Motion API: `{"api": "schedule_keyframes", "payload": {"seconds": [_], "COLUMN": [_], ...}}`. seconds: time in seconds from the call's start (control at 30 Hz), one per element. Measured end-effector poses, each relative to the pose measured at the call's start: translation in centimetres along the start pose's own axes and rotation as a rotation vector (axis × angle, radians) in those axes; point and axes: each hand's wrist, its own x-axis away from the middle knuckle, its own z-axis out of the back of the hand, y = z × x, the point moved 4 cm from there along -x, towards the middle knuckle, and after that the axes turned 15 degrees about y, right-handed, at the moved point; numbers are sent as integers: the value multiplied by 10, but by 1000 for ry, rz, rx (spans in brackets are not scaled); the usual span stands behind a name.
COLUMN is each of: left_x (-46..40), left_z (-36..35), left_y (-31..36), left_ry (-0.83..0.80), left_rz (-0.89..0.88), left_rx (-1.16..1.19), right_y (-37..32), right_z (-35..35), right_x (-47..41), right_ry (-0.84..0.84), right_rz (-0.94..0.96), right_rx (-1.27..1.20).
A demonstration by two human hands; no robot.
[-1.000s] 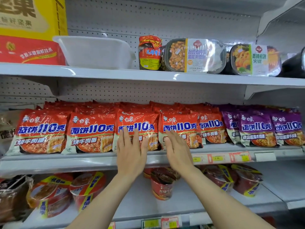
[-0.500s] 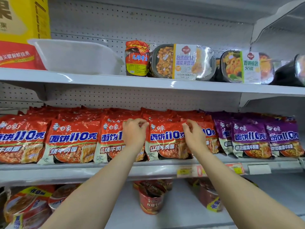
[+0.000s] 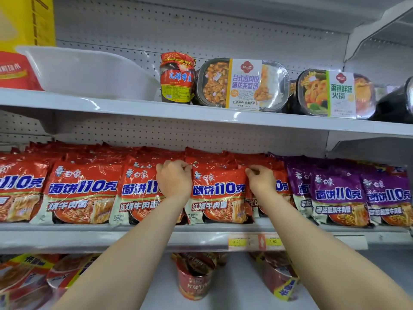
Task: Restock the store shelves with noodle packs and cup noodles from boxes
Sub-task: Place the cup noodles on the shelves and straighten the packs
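Now both hands' fingers, left hand and right hand, pinch the red noodle pack by its top corners.

Red noodle packs stand upright in tight rows along the middle shelf, faces forward at its front edge, running from the left end past the centre. Purple noodle packs continue the row toward the right end, also upright. One red pack at the front, near the centre, is pinched at both top corners. On the lower shelf, a red cup of noodles stands upright near the front, with more cups lying tilted to its left and right.
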Motion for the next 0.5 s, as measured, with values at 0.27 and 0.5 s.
{"api": "schedule_keyframes", "payload": {"seconds": [0.27,0.5], "left_x": [-1,-2], "left_z": [1,0], "left_y": [-3,-6], "left_ry": [-11,25], "left_rz": [64,20], "left_rx": [49,37], "right_y": [0,5], "right_z": [-5,-6], "right_x": [-16,-13], "right_ry": [99,130], "right_rz": [-24,-50], "right_rx": [-24,-96]}}
